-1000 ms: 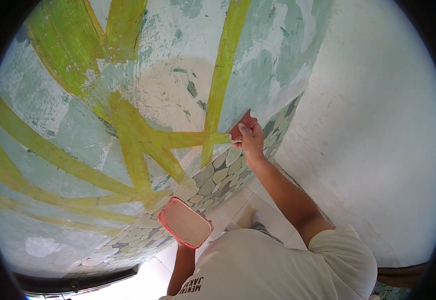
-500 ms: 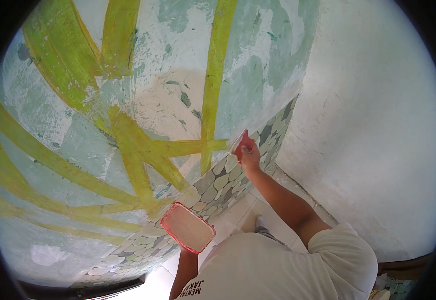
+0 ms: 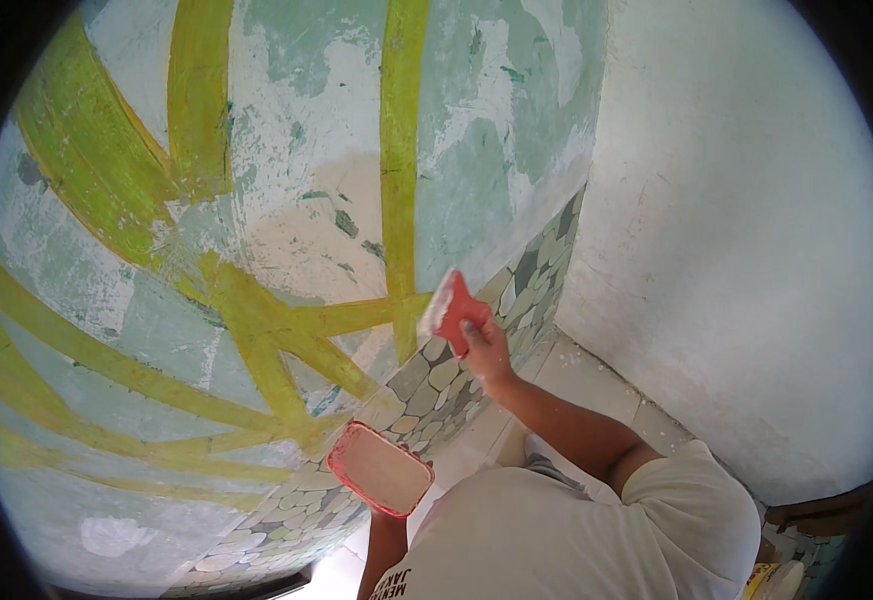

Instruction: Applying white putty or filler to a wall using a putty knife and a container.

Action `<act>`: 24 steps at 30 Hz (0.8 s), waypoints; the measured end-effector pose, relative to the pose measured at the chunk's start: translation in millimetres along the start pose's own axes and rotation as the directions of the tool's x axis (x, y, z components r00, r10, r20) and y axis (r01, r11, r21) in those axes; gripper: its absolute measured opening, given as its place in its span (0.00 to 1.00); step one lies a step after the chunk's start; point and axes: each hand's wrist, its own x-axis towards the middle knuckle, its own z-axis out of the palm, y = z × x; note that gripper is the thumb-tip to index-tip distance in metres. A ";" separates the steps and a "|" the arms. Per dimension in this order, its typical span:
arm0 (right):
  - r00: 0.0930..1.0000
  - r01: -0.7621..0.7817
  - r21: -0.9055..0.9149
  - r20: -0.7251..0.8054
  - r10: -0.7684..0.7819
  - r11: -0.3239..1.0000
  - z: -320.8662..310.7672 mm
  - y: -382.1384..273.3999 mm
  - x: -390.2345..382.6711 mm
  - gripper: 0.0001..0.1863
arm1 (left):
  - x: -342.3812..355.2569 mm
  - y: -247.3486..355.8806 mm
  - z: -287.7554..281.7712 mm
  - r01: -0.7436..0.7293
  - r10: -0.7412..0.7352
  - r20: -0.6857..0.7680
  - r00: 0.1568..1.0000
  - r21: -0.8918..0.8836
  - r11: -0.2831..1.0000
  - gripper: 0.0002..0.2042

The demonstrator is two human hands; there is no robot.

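Note:
My right hand (image 3: 487, 352) grips a red spreader (image 3: 454, 310) with white paste along its blade, held in front of the painted wall (image 3: 307, 230) near the top of the stone band. Whether the blade touches the wall, I cannot tell. Lower down, my left hand (image 3: 389, 523) holds a rectangular red-rimmed container (image 3: 379, 468) from beneath, its fingers partly hidden by it. Pale paste fills the container. The wall carries yellow-green bands over patchy pale green and white.
Grey-green stone cladding (image 3: 437, 385) runs along the wall's base. A plain white wall (image 3: 717, 220) meets it on the right. Light floor tiles (image 3: 587, 385) with white specks lie below, around my legs. Yellow and white items (image 3: 769, 582) show at the bottom right.
My right hand and spreader have moved down and left, turning so the white-coated edge shows. The container sits slightly lower in the picture, and the whole view has shifted a little.

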 end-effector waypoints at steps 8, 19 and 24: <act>0.892 0.351 -0.546 -0.054 -0.450 0.761 -22.9 51.1 61.1 0.14 | 0.9 1.3 -5.5 0.007 -0.009 0.041 0.999 0.051 0.999 0.29; 0.995 0.079 -0.323 0.082 -0.056 0.943 25.4 -5.3 -12.6 0.13 | -2.8 -1.7 4.4 0.009 -0.008 -0.059 0.998 0.012 1.000 0.28; 0.949 0.162 -0.262 -0.224 -0.223 0.951 -23.2 42.6 26.1 0.14 | -8.4 2.2 -1.1 0.000 0.001 -0.049 0.999 0.021 1.000 0.28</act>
